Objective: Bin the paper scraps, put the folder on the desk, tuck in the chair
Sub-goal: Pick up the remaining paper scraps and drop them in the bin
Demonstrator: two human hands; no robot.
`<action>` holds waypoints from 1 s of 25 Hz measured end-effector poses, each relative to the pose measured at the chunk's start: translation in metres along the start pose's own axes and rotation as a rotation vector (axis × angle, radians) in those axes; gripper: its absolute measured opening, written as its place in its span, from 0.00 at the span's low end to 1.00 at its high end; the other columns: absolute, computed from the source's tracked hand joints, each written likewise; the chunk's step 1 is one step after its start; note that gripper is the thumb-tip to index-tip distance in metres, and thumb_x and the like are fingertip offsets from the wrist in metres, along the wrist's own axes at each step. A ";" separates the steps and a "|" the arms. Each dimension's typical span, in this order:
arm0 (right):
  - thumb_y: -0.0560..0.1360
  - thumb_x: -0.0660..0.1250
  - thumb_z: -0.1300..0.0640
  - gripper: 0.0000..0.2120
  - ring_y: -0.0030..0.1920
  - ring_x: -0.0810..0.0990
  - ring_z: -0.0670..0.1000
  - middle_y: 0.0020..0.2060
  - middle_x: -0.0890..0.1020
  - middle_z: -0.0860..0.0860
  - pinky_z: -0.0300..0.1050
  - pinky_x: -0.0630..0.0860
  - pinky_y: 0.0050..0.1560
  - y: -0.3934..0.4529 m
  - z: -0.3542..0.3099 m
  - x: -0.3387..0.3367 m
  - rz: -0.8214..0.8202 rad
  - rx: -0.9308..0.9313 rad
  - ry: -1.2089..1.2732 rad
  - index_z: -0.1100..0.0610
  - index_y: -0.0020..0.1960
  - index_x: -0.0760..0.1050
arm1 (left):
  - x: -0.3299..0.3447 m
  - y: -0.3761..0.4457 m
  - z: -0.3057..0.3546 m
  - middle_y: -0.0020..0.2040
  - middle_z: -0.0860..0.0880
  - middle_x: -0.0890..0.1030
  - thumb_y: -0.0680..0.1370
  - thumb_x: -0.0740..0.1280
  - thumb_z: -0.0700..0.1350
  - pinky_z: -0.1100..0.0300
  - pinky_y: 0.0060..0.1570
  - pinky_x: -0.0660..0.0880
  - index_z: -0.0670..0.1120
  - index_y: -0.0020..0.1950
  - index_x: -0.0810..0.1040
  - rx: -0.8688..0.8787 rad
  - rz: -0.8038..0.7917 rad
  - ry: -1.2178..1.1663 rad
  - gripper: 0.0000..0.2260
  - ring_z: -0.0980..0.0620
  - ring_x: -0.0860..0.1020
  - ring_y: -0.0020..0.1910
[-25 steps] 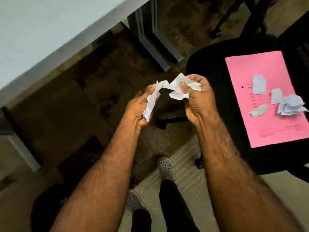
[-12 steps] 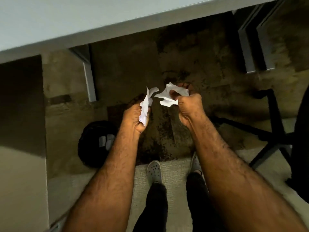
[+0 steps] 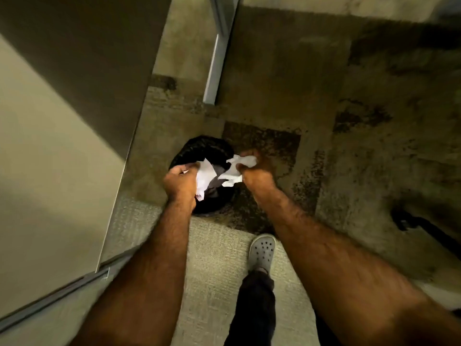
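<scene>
Presently, item by item:

- Left hand (image 3: 180, 182): closed around a white paper scrap (image 3: 205, 176); held above the near-left rim of the bin; scrap protruding from the thumb side and below the fist.
- Right hand (image 3: 257, 171): closed around a second crumpled scrap (image 3: 238, 168); held at the right edge of the bin, paper jutting left toward the other hand, the two scraps near but apart.
- Black bin (image 3: 199, 148): round, dark, standing on the floor directly beneath both hands; interior mostly hidden, some greyish contents glimpsed between the hands, not identifiable.
- Carpet (image 3: 361, 146): mottled brown and tan patches; a paler ribbed section nearer the feet.
- Grey clog (image 3: 262, 250): one foot, dark trouser leg above, planted on the pale section, just behind the bin.
- Desk leg (image 3: 215, 68): grey metal, angled, beyond the bin.
- Pale panel (image 3: 50, 158): large, at left, metal-edged.
- Chair base (image 3: 409, 221): black, partly seen at far right, well apart from the bin.
- Folder: outside the view.
</scene>
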State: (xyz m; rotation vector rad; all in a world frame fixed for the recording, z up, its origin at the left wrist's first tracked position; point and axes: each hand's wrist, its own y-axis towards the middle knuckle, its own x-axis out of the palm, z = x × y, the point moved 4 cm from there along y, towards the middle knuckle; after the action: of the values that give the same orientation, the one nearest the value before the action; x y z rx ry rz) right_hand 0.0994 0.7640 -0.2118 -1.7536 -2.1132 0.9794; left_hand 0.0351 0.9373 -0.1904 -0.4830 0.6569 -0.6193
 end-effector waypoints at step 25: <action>0.81 0.57 0.47 0.15 0.60 0.78 0.56 0.58 0.80 0.55 0.36 0.68 0.49 0.032 0.034 0.101 -0.316 0.007 -0.348 0.53 0.60 0.77 | 0.012 0.049 -0.045 0.55 0.41 0.82 0.79 0.61 0.53 0.62 0.45 0.66 0.45 0.56 0.81 0.320 -0.076 0.640 0.15 0.41 0.79 0.54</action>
State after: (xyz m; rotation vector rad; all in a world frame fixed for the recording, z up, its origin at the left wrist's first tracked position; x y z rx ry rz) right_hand 0.0791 0.8491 -0.2812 -1.2586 -2.4890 1.2639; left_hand 0.0300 0.9554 -0.2555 0.0033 1.1226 -0.9457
